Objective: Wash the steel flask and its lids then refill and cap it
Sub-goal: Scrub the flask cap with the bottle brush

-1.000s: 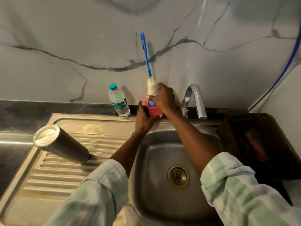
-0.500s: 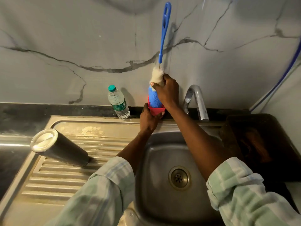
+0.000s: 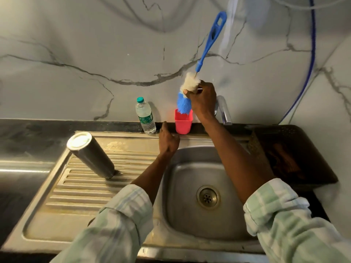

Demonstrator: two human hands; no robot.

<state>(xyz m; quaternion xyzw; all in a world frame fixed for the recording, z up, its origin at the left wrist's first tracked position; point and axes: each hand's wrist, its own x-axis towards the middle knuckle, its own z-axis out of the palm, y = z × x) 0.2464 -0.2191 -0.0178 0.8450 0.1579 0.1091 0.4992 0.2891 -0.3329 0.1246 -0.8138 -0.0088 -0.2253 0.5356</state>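
The steel flask (image 3: 91, 154) stands capped on the ribbed drainboard (image 3: 81, 188) at the left. My right hand (image 3: 202, 99) grips a bottle brush (image 3: 190, 86) by its white and blue bristles, its blue handle pointing up along the wall. The brush tip hangs just above a pink cup (image 3: 183, 122) on the ledge behind the basin. My left hand (image 3: 168, 141) hovers beside that cup with loosely curled fingers, holding nothing.
A clear plastic water bottle (image 3: 145, 116) with a green cap stands left of the pink cup. The steel tap (image 3: 224, 112) rises behind my right wrist. The sink basin (image 3: 190, 168) has a drain at its bottom. A dark basket (image 3: 288, 154) sits to the right.
My right hand has lifted the brush up out of the pink cup. My left hand has let go of the cup and dropped slightly left of it.
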